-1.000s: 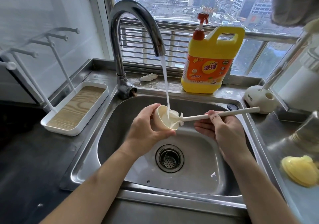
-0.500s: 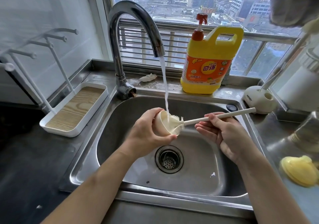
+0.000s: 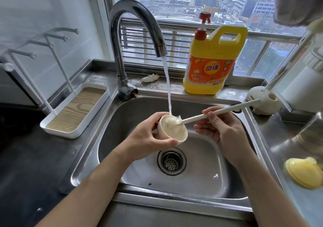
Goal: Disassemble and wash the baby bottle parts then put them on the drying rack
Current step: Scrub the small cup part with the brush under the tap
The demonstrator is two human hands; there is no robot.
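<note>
The view holds one cream cup [image 3: 174,134], one brush [image 3: 236,107] and one drying rack [image 3: 75,111] (white, with pegs). Also one tap [image 3: 138,15], one detergent jug [image 3: 209,69], one sink [image 3: 201,174].

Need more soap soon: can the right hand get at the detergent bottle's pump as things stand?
Probably yes, once freed: the right hand grips the brush, but nothing stands between it and the detergent bottle behind the sink.

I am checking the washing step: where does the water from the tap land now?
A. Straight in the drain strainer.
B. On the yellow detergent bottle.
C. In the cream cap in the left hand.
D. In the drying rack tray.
C: the water stream ends inside the cream cap held by the left hand, where the head of the brush sits.
</note>
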